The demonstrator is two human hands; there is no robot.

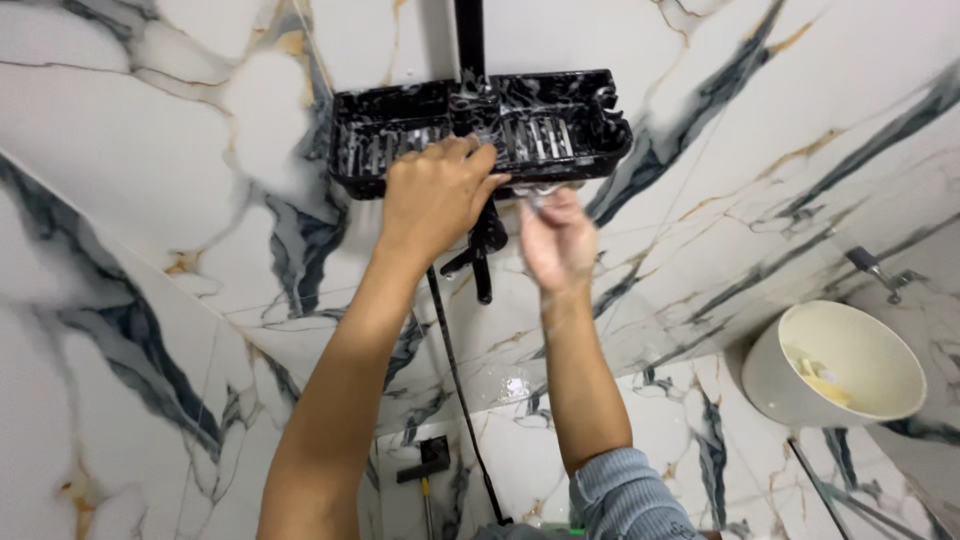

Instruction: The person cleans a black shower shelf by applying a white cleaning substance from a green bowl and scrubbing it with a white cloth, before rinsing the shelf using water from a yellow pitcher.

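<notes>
Soapy black shower shelf (marble-tiled wall): left hand grips front, right hand beneath.

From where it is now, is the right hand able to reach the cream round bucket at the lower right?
Probably yes, with a long stretch. The right hand is up beside the black soapy shower shelf; only bare marble wall lies between it and the cream round bucket.
</notes>
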